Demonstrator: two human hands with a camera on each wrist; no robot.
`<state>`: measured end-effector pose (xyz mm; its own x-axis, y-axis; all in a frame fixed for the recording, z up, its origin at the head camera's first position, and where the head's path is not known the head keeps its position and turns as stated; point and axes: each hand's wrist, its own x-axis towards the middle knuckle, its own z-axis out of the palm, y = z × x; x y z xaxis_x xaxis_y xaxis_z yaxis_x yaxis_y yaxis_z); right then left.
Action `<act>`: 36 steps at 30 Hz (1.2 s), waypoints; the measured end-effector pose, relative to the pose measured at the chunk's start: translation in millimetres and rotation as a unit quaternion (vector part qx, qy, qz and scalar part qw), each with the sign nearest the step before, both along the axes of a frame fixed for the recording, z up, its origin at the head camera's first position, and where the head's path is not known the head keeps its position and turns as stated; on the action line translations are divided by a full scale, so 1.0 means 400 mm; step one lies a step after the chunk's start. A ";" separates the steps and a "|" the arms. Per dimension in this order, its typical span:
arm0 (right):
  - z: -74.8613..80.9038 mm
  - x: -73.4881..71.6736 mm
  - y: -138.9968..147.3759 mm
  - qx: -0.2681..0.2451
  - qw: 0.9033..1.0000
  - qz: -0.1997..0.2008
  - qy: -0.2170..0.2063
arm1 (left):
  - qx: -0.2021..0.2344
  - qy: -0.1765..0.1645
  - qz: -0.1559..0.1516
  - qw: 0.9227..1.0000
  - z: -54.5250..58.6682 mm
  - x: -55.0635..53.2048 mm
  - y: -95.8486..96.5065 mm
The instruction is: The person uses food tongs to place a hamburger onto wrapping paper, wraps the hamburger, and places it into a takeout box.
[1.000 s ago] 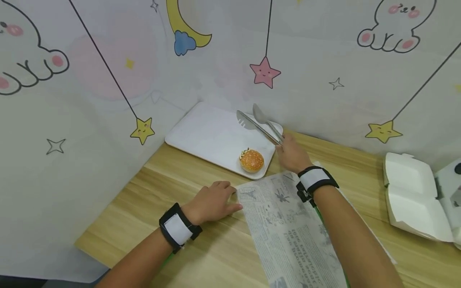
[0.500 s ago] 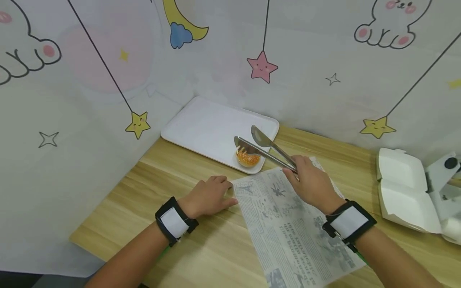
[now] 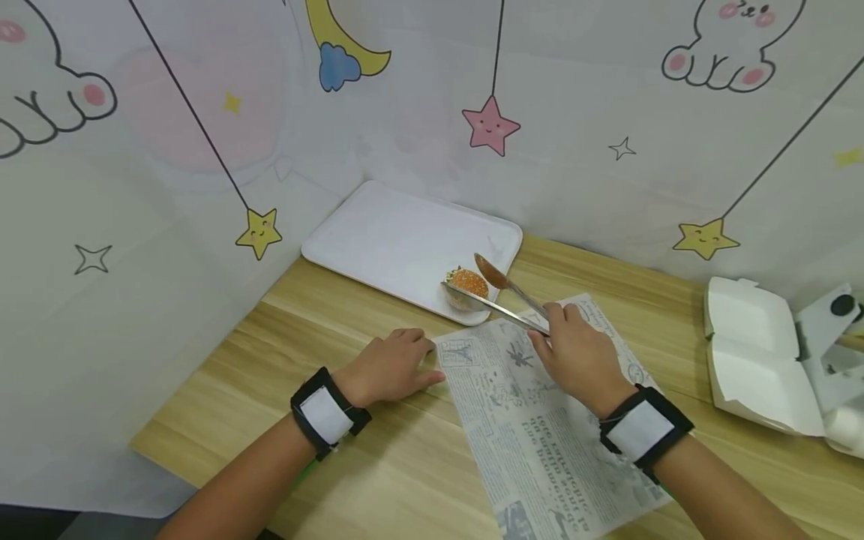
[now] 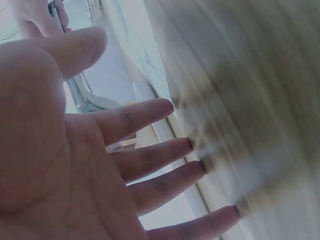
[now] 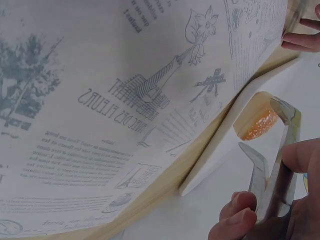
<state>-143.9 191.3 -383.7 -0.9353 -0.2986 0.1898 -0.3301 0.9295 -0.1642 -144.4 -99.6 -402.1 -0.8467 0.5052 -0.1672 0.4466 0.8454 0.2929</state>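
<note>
My right hand [image 3: 579,355] grips a pair of metal tongs [image 3: 516,294], thumb on one arm and fingers on the other. The tongs' arms are spread to either side of a sesame-topped burger [image 3: 469,283] at the near right corner of a white tray [image 3: 398,232]. Whether the tips touch the bun I cannot tell. In the right wrist view the burger [image 5: 256,117] lies beside the tong tips. My left hand [image 3: 388,367] rests with fingertips on the wooden table, fingers spread, by the left corner of a newsprint-patterned paper sheet [image 3: 533,427]. The left wrist view shows its palm [image 4: 90,150] holding nothing.
A white foam takeout box [image 3: 763,356] with its lid up stands on the right. Beside it is a white device [image 3: 833,352], cut off by the frame edge. A patterned cloth wall [image 3: 418,112] rises behind the tray.
My right hand has drawn back from the tray's right edge over the paper. The tongs have come down around the burger from the tray's far side. The left hand stays put.
</note>
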 end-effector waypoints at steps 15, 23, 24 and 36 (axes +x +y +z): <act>-0.017 0.004 0.005 0.004 1.000 0.025 0.008 | 0.001 -0.009 -0.001 1.000 -0.003 0.000 0.002; -0.006 0.009 0.016 -0.004 0.999 0.030 0.017 | 0.004 -0.015 -0.002 1.000 0.003 -0.005 0.009; -0.001 0.013 0.021 -0.006 0.999 0.029 0.019 | 0.003 -0.018 -0.003 1.000 0.002 -0.006 0.011; 0.077 0.136 0.149 -0.022 1.000 -0.002 -0.010 | -0.004 -0.026 -0.005 1.000 0.000 -0.018 0.010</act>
<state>-89.5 250.7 -352.9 -0.9399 -0.2874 0.1843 -0.3235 0.9223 -0.2115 -151.7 -95.6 -402.2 -0.8318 0.5120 -0.2145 0.4393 0.8434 0.3093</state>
